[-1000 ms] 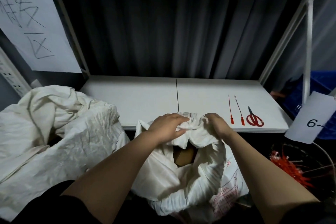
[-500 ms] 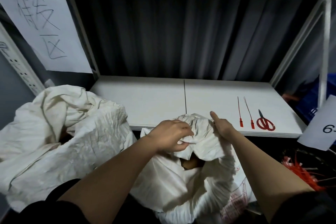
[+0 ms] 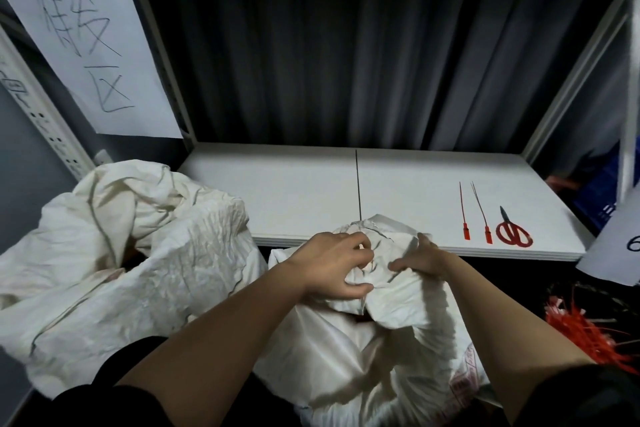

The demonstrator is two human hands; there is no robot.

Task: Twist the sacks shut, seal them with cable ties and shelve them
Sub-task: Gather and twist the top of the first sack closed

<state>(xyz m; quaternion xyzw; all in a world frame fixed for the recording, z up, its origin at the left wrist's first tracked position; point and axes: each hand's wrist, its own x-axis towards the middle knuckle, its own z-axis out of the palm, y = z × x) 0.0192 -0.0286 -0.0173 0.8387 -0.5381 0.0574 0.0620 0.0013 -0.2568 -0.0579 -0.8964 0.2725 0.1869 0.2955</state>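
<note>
A white woven sack (image 3: 367, 357) stands below the front edge of the white shelf (image 3: 311, 198). My left hand (image 3: 334, 265) clutches the bunched fabric at the sack's mouth. My right hand (image 3: 420, 258) grips the same bunch from the right, fingers pressed into the cloth. The mouth is gathered almost closed, with a small dark gap below the hands. Two red cable ties (image 3: 474, 215) lie on the shelf at the right. A second, larger white sack (image 3: 114, 274) slumps open at the left.
Red-handled scissors (image 3: 512, 230) lie beside the ties. A heap of red cable ties (image 3: 585, 329) sits low at the right. Paper signs hang at upper left (image 3: 90, 45) and at right (image 3: 616, 246). A dark curtain backs the shelf.
Both hands have drawn together, gathering the sack's mouth tighter; the opening that showed something brown inside has nearly closed. The view has shifted slightly left.
</note>
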